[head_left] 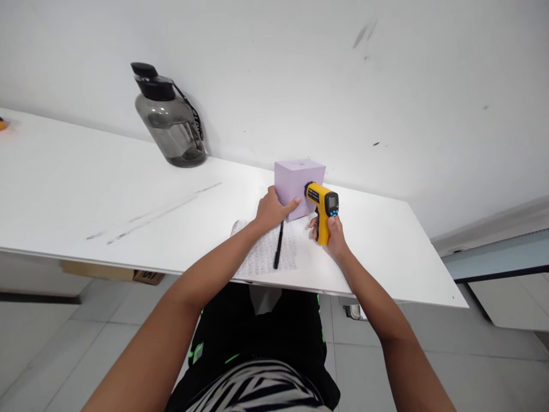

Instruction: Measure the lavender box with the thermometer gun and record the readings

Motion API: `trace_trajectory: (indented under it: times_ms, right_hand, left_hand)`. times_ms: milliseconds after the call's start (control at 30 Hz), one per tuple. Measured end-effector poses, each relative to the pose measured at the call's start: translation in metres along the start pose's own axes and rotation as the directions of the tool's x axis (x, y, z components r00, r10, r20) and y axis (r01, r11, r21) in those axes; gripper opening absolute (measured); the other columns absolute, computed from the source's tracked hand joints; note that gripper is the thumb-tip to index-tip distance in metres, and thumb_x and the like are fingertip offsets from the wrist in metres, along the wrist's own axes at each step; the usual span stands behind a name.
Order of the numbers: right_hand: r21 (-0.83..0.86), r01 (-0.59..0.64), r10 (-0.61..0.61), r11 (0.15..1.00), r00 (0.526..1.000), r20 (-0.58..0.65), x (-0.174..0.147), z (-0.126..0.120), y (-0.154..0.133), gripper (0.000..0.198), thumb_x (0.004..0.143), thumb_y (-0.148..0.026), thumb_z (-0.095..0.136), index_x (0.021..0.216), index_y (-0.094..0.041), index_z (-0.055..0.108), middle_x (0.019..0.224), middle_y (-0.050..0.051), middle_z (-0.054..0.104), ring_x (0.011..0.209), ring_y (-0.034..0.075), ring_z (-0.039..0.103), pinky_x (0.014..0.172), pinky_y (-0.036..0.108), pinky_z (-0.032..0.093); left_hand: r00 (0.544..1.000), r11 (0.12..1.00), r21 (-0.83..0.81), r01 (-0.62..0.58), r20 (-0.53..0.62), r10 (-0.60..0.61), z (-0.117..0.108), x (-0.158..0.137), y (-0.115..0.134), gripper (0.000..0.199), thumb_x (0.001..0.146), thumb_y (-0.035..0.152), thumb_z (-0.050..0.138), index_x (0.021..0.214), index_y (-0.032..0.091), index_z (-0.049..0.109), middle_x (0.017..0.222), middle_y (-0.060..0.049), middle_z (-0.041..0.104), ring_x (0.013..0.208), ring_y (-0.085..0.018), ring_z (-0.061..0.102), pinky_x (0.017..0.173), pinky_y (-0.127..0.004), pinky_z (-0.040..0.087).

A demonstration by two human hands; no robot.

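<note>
A light purple box (288,182) stands on the white table near the wall. My left hand (273,208) grips its left side, the thumb lying across the front face. In my right hand (333,233) is a yellow and black infrared thermometer (321,209), held by its handle. Its front end points at the box's front face, very close to it; whether they touch I cannot tell. The small screen and blue buttons face me. Below the box a black pen (278,247) lies on a sheet of closely written or printed paper (257,254), partly under my left forearm.
A grey see-through water bottle (171,129) with a black lid and strap stands against the wall at the back left. The white table (141,189) bears dark scuff lines. An orange object (2,123) shows at the far left edge. A cardboard box (98,269) sits below the table.
</note>
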State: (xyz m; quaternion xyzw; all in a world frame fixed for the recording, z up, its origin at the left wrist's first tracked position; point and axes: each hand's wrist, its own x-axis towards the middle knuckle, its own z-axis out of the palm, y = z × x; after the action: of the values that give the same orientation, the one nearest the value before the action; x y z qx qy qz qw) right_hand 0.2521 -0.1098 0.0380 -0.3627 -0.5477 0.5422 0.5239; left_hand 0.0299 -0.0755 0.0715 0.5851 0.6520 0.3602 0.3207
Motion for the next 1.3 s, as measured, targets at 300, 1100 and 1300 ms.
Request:
trace_trajectory:
  times_ms: [300, 1100, 1300]
  right_hand:
    - [-0.037, 0.014, -0.014, 0.999, 1.000, 0.016, -0.004, 0.000, -0.001, 0.086, 0.079, -0.101, 0.077, 0.119, -0.027, 0.060, 0.086, 0.002, 0.077, 0.051, 0.016, 0.063, 0.046, 0.030, 0.048]
    - [-0.028, -0.010, 0.010, 1.000, 1.000, 0.008, -0.011, 0.006, -0.009, 0.082, 0.077, -0.097, 0.083, 0.112, -0.025, 0.067, 0.078, -0.002, 0.069, 0.055, 0.015, 0.061, 0.054, 0.032, 0.051]
    - [-0.044, -0.022, 0.023, 0.999, 1.000, 0.009, -0.013, 0.006, -0.011, 0.082, 0.077, -0.098, 0.083, 0.113, -0.025, 0.066, 0.078, -0.002, 0.066, 0.056, 0.015, 0.059, 0.054, 0.033, 0.052]
  left_hand:
    - [1.000, 0.997, 0.073, -0.007, -0.006, 0.007, -0.001, -0.002, 0.003, 0.080, 0.091, 0.073, 0.080, 0.148, 0.022, 0.054, 0.155, -0.022, 0.076, 0.143, -0.044, 0.074, 0.112, -0.052, 0.060]
    - [1.000, 0.996, 0.083, -0.019, -0.004, 0.019, -0.004, -0.003, 0.004, 0.079, 0.091, 0.072, 0.080, 0.148, 0.022, 0.055, 0.154, -0.022, 0.076, 0.144, -0.045, 0.072, 0.117, -0.053, 0.057]
    - [1.000, 0.996, 0.090, -0.028, -0.009, 0.029, -0.003, -0.003, 0.004, 0.080, 0.091, 0.071, 0.080, 0.149, 0.021, 0.055, 0.154, -0.022, 0.076, 0.144, -0.045, 0.072, 0.119, -0.053, 0.057]
